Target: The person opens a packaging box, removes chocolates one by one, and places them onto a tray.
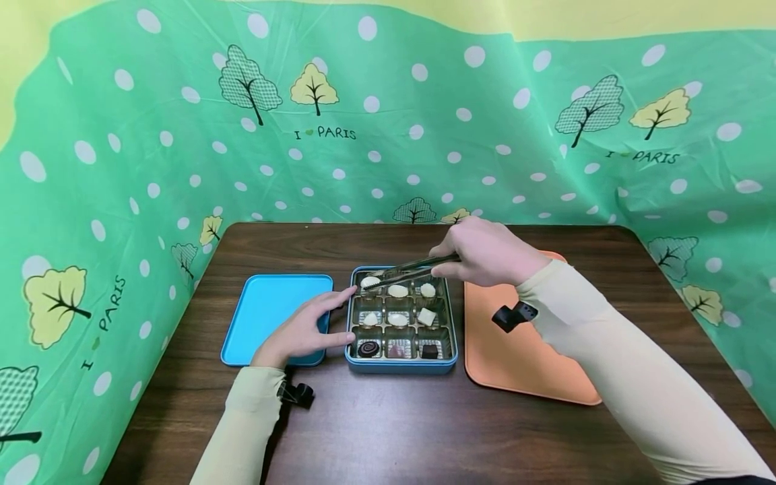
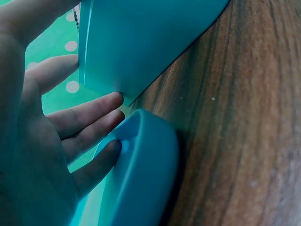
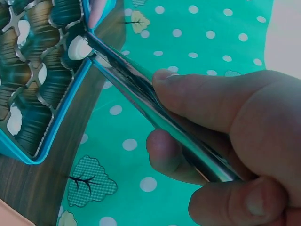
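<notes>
A blue box [image 1: 400,368] with a divided insert stands mid-table, a sweet in each compartment. My right hand [image 1: 488,252] grips metal tongs [image 1: 412,268], which reach in from the right. Their tips are at a white sweet [image 1: 370,282] in the far left compartment; the right wrist view shows them at the edge of this white sweet [image 3: 80,48]. My left hand [image 1: 306,327] has its fingers extended, index fingertip and thumb at the box's left side. In the left wrist view, its other fingers spread between the box wall [image 2: 136,42] and a blue lid [image 2: 141,155].
The shallow blue lid [image 1: 267,303] lies left of the box, partly under my left hand. An orange tray [image 1: 509,357] lies to the right, beneath my right forearm. Dark sweets [image 1: 368,348] fill part of the near row. A green patterned cloth [image 1: 376,128] hangs behind the table.
</notes>
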`<state>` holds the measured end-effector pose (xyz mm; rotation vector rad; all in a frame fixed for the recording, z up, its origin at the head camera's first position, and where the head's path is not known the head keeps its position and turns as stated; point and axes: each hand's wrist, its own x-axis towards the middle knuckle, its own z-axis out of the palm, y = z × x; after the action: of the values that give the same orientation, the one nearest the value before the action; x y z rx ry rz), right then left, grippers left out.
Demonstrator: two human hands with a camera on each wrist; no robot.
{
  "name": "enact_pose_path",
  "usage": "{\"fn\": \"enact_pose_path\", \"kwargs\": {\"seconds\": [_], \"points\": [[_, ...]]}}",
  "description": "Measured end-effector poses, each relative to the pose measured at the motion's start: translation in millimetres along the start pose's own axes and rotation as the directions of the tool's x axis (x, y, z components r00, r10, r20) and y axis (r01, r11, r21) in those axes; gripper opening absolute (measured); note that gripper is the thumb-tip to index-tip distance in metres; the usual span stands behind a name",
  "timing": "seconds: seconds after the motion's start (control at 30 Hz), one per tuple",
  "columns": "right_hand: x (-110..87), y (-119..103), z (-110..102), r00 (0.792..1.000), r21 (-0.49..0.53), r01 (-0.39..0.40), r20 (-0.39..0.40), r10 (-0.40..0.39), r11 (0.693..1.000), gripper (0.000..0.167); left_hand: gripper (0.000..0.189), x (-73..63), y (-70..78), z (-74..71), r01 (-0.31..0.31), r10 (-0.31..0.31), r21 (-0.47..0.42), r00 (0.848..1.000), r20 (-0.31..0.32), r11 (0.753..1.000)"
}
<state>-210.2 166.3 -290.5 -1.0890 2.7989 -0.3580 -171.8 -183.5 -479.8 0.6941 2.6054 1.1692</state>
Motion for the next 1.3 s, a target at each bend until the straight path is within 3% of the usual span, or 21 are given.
{"fn": "enact_pose_path", "kwargs": {"seconds": [0.3, 0.67, 1.3], "points": [[-16.6, 5, -13, 0.996, -0.004, 0.052, -0.074, -0.052, 0.999, 0.027, 0.088, 0.0, -0.4, -0.1, 0.005, -0.005, 0.008, 1.0, 0.0, 1.0], [-41.5, 15, -26, 0.994, 0.038, 0.015, -0.109, -0.011, 0.999, 0.028, 0.086, -0.3, 4.0, -1.0, -0.006, 0.006, 0.014, 1.0, -0.001, 1.0], [-97.0, 70, -27, 0.977, -0.035, -0.168, -0.142, 0.161, 0.985, 0.022, 0.088, -0.3, 2.6, -0.2, 0.0, 0.0, 0.015, 1.0, 0.001, 1.0]]}}
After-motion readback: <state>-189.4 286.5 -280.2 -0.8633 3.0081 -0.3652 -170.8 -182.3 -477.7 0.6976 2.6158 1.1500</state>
